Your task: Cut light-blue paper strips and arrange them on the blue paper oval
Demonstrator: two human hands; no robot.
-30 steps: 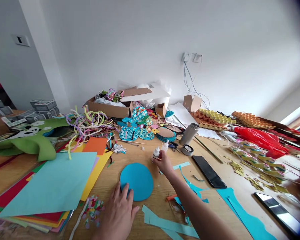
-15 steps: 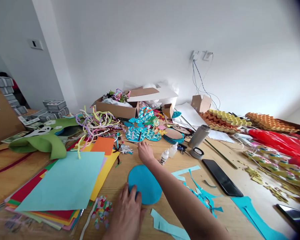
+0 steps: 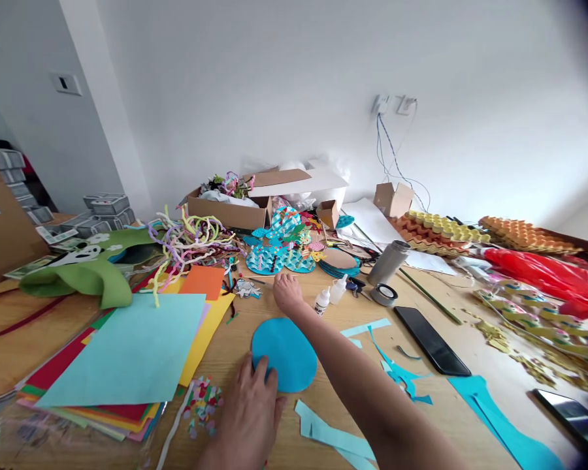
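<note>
Pale walls [image 3: 255, 85] rise behind a cluttered wooden bench [image 3: 235, 352], on which a round blue cutout [image 3: 289, 352] lies flat before the person. The left hand [image 3: 249, 405] rests on the cutout's near left edge, open, fingers extended and slightly spread, touching it without gripping. The right hand [image 3: 287, 292] is beyond the cutout, low over the bench with its fingers curled downward; whether it holds anything cannot be told. Just right of it, two small white squeeze bottles [image 3: 322, 301] stand side by side. Farther right are a roll of tape [image 3: 384, 294], a metal flask [image 3: 389, 262] and a black smartphone [image 3: 431, 341]. To the left lies a stack of coloured sheets, a pale aqua sheet [image 3: 122, 352] on top; pipe cleaners [image 3: 191, 236] tangle behind it.
</note>
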